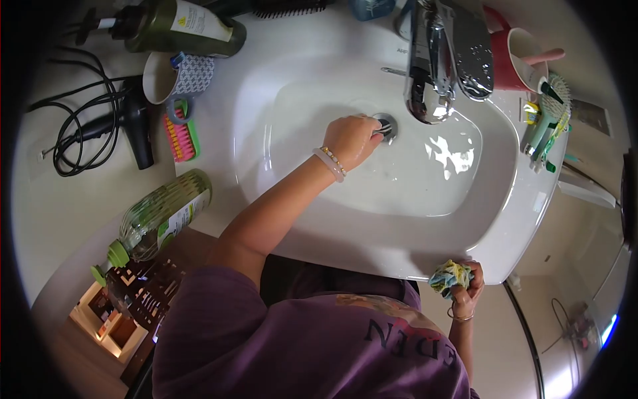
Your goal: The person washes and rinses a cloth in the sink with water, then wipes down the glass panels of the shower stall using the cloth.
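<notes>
My left hand [350,141] reaches down into the white washbasin [482,229], its fingers closed at the metal drain stopper [384,128]. Part of the stopper is hidden behind the fingertips. Clear water [399,189] stands in the bowl, with bright reflections on its surface. At the basin's front right edge, my right hand [473,284] is wrapped round a crumpled yellow and blue-green cloth [450,278]. Above the bowl, to the right of the drain, is the chrome faucet [432,73].
On the left are a dark green pump bottle [206,26], a patterned mug [193,73], a pink-bristled brush [178,138], a black hair dryer [136,126] with coiled cord and a clear green-capped bottle [166,213]. A red cup [510,60] and a green-handled brush [543,130] are at right.
</notes>
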Action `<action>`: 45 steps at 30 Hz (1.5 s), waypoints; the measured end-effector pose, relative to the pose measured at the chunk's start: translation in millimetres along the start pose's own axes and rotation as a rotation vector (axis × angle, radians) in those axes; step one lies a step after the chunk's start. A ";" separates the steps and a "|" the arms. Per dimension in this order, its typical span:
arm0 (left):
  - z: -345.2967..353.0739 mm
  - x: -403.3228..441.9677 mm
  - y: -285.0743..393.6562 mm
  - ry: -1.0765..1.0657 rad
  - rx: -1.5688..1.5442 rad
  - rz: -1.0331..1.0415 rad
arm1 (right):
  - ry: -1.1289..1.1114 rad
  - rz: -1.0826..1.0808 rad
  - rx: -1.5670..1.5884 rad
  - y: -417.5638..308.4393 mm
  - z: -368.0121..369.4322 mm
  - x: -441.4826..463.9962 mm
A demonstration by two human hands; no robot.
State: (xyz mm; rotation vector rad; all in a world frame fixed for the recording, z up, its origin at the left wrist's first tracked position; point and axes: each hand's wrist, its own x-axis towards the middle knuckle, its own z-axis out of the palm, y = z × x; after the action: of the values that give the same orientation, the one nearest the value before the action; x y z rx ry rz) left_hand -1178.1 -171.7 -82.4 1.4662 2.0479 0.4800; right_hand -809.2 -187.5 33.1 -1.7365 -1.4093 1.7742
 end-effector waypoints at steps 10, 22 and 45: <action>10.8 17.4 1.2 -0.003 0.136 0.062 | -0.026 -0.005 0.053 2.6 -4.9 -0.5; 3.6 29.4 -4.6 -0.164 0.106 -0.025 | -0.063 -0.005 0.135 8.8 -8.7 -2.2; 2.9 28.0 -3.2 -0.136 0.115 0.002 | -0.035 0.021 0.101 -0.2 -3.5 -3.5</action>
State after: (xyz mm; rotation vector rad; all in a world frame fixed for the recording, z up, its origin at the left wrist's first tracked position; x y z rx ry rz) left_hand -1185.2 -146.4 -93.2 1.5247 1.9952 0.2592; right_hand -805.4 -188.6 36.0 -1.6819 -1.2960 1.8619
